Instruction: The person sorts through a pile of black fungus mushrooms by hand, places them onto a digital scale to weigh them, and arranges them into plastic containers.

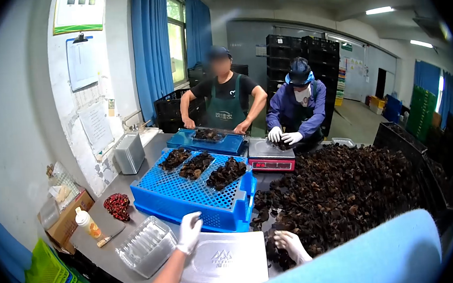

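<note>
My left hand (190,232), in a white glove, is held over the left back corner of a digital scale (222,261). Its fingers are stretched out and nothing shows in them. The scale's silver pan is bare and its red display is lit. To the right of the pan, my gloved right hand (292,245) has its fingers curled on dark wood ear mushrooms (273,244) at the near edge of a big heap (347,190). A stack of clear plastic trays (147,246) stands left of the scale. Filled mushroom trays (226,173) rest on an upturned blue crate (188,197).
Across the table one person (226,99) holds a tray over a blue device (208,142). A second person (299,104) handles mushrooms at another scale (272,156). A knife (111,235), a bottle (87,222) and a red patterned bundle (118,206) lie at left. A light-blue surface (347,257) blocks the lower right.
</note>
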### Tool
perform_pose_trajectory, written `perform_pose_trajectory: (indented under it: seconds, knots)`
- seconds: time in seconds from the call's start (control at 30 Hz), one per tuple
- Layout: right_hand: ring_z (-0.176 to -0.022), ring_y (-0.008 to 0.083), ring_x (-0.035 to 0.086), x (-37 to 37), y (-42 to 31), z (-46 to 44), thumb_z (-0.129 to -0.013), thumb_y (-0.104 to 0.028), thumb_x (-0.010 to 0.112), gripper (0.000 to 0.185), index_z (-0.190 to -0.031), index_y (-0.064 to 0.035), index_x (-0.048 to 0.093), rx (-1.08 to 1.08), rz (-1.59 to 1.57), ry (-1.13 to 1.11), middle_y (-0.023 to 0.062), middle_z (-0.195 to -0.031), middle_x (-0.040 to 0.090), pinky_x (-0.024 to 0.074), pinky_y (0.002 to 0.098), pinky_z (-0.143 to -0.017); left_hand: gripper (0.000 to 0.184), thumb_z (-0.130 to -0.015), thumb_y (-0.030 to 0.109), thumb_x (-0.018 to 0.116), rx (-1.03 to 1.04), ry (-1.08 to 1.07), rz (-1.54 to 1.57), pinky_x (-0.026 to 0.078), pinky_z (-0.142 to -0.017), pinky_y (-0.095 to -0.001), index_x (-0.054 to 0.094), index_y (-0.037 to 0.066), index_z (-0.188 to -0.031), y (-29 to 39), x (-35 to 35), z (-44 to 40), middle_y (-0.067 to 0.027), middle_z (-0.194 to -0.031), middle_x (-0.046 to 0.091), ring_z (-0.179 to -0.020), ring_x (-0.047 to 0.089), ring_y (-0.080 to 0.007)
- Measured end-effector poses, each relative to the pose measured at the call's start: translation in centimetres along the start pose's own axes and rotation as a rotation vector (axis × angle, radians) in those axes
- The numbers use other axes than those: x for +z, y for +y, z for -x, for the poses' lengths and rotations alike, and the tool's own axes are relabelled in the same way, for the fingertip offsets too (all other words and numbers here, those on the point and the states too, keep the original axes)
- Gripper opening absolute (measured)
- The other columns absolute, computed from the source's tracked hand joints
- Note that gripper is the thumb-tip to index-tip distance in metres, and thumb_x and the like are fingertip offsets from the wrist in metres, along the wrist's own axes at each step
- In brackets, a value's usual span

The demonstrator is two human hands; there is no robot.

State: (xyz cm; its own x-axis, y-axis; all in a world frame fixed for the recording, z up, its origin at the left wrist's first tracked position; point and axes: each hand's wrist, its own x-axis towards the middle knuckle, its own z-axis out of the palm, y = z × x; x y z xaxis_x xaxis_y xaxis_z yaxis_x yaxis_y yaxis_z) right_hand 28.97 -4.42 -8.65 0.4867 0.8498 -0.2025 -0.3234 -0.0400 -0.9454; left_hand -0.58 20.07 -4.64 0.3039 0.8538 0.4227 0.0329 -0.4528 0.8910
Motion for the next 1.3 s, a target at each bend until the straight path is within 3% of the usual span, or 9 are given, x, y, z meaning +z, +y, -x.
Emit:
perform_pose_trajectory:
  seconds: [0.07,0.2,0.5,0.77,0.87,0.97,1.07,1.2,1.3]
  knots:
    - [-0.074,0.0107,0.064,-2.3,1.1,3.0,-0.096,-0.023,0.062,0.025,-0.113,-0.004,0.066,0.049,-0.037,0.086,0.0024,-0.092,0.069,0.0514,0.0242,-0.068,0.022,-0.082,0.004,0.065,0.291,0.079,-0.292,0.047,-0.092,-0.0402,0.067,0.004,-0.104,-1.5,-4.8,1.9,-0.0151,-0.105,0.063,-0.1,0.061,-0.0322]
    - [-0.074,0.0108,0.064,-5.7,5.0,7.4,-0.096,-0.018,0.059,0.023,-0.113,-0.0041,0.066,0.13,-0.091,0.167,0.0028,-0.091,0.069,0.0516,0.0243,-0.067,0.021,-0.081,0.017,0.067,0.127,0.145,-0.97,0.046,-0.085,-0.0443,0.069,0.008,-0.1,-2.0,-13.3,7.6,-0.0138,-0.099,0.062,-0.097,0.057,-0.034]
    - [-0.08,0.0083,0.062,0.4,8.6,13.5,-0.097,-0.016,0.056,0.026,-0.117,-0.0026,0.065,0.248,0.067,-0.021,0.0022,-0.098,0.069,0.0508,0.022,-0.071,0.008,-0.08,0.008,0.07,0.025,0.21,-0.738,0.05,-0.065,-0.0353,0.068,0.001,-0.081,-3.6,-17.2,9.7,-0.0136,-0.079,0.063,-0.069,0.062,-0.0255]
    - [-0.085,0.0084,0.06,1.2,11.6,16.9,-0.098,-0.018,0.059,0.028,-0.118,-0.0003,0.065,0.261,0.206,-0.049,0.0025,-0.098,0.068,0.0495,0.0247,-0.081,0.011,-0.078,0.01,0.067,-0.071,0.124,-0.78,0.052,-0.069,-0.0384,0.069,-0.001,-0.076,-6.1,-19.3,7.9,-0.0155,-0.075,0.068,-0.069,0.065,-0.0291]
    - [-0.089,0.0119,0.061,1.2,13.1,17.8,-0.097,-0.023,0.06,0.033,-0.12,0.0003,0.065,0.24,0.246,-0.083,0.0065,-0.105,0.069,0.0497,0.0277,-0.085,0.013,-0.08,0.01,0.066,-0.224,0.08,-0.817,0.05,-0.066,-0.0359,0.067,-0.003,-0.077,-3.6,-18.6,7.3,-0.0124,-0.071,0.066,-0.064,0.061,-0.0214]
    - [-0.095,0.0132,0.062,1.1,14.9,18.3,-0.096,-0.021,0.06,0.033,-0.121,-0.0002,0.064,0.177,0.25,-0.085,0.0079,-0.107,0.07,0.0491,0.0282,-0.088,0.016,-0.087,0.01,0.059,-0.133,0.062,-0.797,0.047,-0.066,-0.0354,0.06,-0.003,-0.078,-13.8,-23.3,6.2,-0.0107,-0.067,0.058,-0.064,0.053,-0.0182]
    - [-0.097,0.0138,0.063,1.0,15.0,18.9,-0.095,-0.02,0.059,0.032,-0.12,0.0005,0.064,0.118,0.265,-0.098,0.0089,-0.107,0.07,0.049,0.0284,-0.088,0.016,-0.094,0.012,0.052,0.026,0.235,-1.051,0.045,-0.074,-0.0403,0.059,-0.002,-0.092,-12.5,-21.9,6.7,-0.0158,-0.083,0.06,-0.075,0.055,-0.0315]
    - [-0.093,0.0144,0.063,0.4,13.7,19.8,-0.094,-0.02,0.06,0.032,-0.119,-0.0012,0.064,0.121,0.433,-0.151,0.0099,-0.106,0.071,0.0493,0.0293,-0.085,0.015,-0.096,0.012,0.05,0.179,0.444,-1.038,0.044,-0.076,-0.0431,0.057,-0.001,-0.096,0.8,-12.7,8.3,-0.0179,-0.088,0.059,-0.081,0.054,-0.0364]
    - [-0.089,0.0127,0.061,-0.2,11.1,20.4,-0.094,-0.022,0.059,0.032,-0.12,-0.0038,0.064,0.18,0.452,-0.173,0.009,-0.103,0.07,0.0496,0.0288,-0.082,0.008,-0.096,0.006,0.051,0.471,0.074,-0.792,0.044,-0.078,-0.0462,0.055,0.0,-0.095,4.1,-8.2,11.2,-0.0177,-0.088,0.054,-0.082,0.053,-0.0368]
